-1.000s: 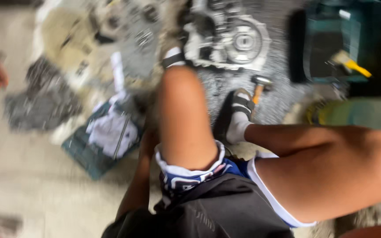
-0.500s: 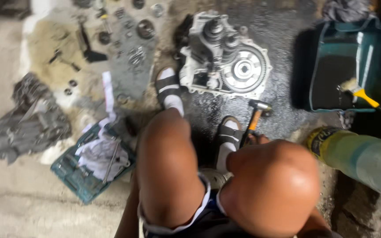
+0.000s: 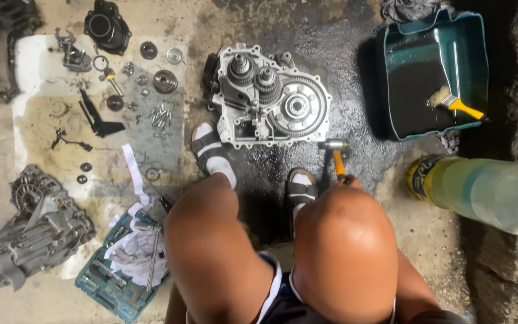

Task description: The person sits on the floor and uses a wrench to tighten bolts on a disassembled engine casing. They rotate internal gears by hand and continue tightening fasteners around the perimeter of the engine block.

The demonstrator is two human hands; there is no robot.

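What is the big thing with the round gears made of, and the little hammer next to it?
The gearbox half looks like cast metal, likely aluminium: pale grey, dull, ribbed edges. Its gears seem steel, darker and oily-shiny. The hammer has a shiny metal head and an orange-yellow handle, probably plastic or rubber; the right hand grips it, mostly hidden behind the knee.

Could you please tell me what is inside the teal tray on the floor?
The teal tray holds dark liquid and a yellow-handled brush with its bristles in it. Anything beneath the liquid is hidden.
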